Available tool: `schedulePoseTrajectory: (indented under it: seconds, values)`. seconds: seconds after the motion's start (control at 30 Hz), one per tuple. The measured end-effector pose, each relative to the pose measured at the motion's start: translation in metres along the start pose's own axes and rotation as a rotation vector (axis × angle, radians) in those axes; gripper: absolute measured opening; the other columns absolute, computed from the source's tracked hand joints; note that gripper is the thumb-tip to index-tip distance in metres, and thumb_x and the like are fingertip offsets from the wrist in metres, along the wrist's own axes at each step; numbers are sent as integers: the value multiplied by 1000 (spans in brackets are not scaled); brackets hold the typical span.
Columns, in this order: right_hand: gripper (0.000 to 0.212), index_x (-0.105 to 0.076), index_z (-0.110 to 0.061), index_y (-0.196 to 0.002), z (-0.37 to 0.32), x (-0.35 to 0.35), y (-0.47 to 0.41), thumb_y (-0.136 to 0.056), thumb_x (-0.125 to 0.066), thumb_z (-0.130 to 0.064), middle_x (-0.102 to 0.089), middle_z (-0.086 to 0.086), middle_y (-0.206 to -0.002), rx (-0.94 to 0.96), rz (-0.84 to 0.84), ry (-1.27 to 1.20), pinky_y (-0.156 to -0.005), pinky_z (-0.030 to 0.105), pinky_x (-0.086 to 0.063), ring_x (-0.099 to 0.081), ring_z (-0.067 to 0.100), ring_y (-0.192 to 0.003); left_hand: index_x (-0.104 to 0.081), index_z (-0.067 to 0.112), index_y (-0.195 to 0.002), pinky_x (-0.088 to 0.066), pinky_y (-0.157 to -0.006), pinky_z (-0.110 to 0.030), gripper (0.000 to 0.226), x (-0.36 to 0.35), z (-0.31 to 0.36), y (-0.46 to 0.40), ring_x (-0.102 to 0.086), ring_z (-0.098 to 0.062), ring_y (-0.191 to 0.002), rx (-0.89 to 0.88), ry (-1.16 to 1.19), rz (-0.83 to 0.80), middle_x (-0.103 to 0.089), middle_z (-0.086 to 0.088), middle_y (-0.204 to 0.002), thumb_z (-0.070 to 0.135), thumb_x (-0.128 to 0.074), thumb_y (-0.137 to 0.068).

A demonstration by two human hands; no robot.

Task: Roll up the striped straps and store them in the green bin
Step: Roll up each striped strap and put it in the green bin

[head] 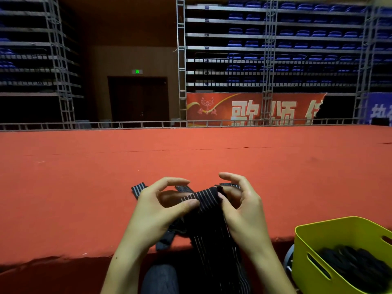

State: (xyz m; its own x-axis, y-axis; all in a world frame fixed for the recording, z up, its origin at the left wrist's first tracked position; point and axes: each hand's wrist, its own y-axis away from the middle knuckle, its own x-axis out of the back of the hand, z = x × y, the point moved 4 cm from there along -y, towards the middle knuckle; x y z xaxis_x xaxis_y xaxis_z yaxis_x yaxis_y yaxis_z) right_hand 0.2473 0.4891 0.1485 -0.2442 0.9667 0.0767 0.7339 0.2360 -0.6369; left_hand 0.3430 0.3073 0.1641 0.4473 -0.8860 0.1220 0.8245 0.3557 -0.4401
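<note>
striped strap (203,200) is pinched at its top end between both thumbs, long axis trailing down toward the lap; left hand (163,204) and right hand (239,206) both clamped on it; green bin (339,232) sits nearer the right hand

Two hands hold a black striped strap (204,199) at the near edge of the red stage (191,158). The left hand (161,206) and right hand (241,206) pinch its top. Its tail hangs down. A green bin (339,232) with dark rolls sits by the right.
</note>
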Motion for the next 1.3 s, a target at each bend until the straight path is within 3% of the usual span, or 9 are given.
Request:
schedulePoseTrajectory:
  seconds: [0.13,0.23,0.33,0.43,0.53,0.67,0.9,1.17,1.3]
  values:
    - [39,-63,-33,-125,1,0,1,-98,-74,-7,-82,-13,-97,-16,6,7,-95,42,-60,-77,9,-101,-80,21,-105,-60,-81,-27,32,2,-2,-3,-80,-14,-92,-49,-112,35,-84,-1,-94,16,-94,-77]
    - [38,-64,-33,-124,3,1,1,-98,-75,-9,-82,-12,-96,-25,17,6,-94,45,-60,-78,9,-99,-85,18,-91,-63,-84,-40,13,2,1,-1,-80,-18,-90,-138,-130,121,-84,1,-90,9,-90,-84]
    - [37,-64,-34,-124,5,0,2,-97,-77,-11,-83,-10,-94,-46,7,6,-91,47,-62,-78,9,-95,-87,19,-85,-62,-85,-44,9,2,0,-1,-80,-21,-87,-168,-117,176,-83,1,-85,10,-89,-85]
    - [37,-64,-32,-124,7,-2,2,-98,-77,-9,-83,-8,-94,-58,-17,-8,-90,49,-63,-79,11,-93,-87,16,-86,-63,-82,-39,7,5,-1,0,-81,-20,-87,-181,-55,255,-83,0,-86,9,-87,-86]
    - [34,-65,-29,-124,7,-6,1,-98,-78,-11,-84,-6,-95,-66,-49,-43,-91,50,-64,-80,14,-94,-85,15,-85,-60,-74,-24,6,4,-3,2,-79,-13,-79,-198,-11,342,-83,-1,-83,9,-86,-88]
    - [28,-70,-30,-117,10,-1,-1,-96,-80,-14,-83,-4,-95,-71,14,-67,-93,55,-62,-81,16,-93,-81,13,-86,-57,-70,-19,7,9,-6,0,-73,-7,-75,-193,13,406,-81,-1,-83,11,-81,-93]
    - [25,-72,-32,-114,11,20,-8,-95,-82,-20,-83,-6,-92,-30,207,-44,-96,58,-59,-79,18,-97,-71,1,-95,-58,-70,-23,17,14,-9,-3,-72,-17,-71,-63,159,272,-79,-18,-77,17,-73,-99]
    - [32,-73,-26,-119,-14,6,-6,-93,-82,-9,-83,-3,-100,47,63,-119,-91,52,-63,-80,17,-99,-69,-6,-93,-56,-60,-22,22,4,-7,-3,-70,-22,-63,-25,200,247,-78,-22,-75,14,-75,-99]
    - [33,-74,-25,-116,-14,6,-8,-90,-85,-7,-83,-3,-98,56,82,-125,-90,52,-63,-80,17,-96,-70,-4,-87,-53,-58,-23,23,9,-5,-4,-65,-21,-60,-47,168,271,-76,-20,-70,15,-77,-98]
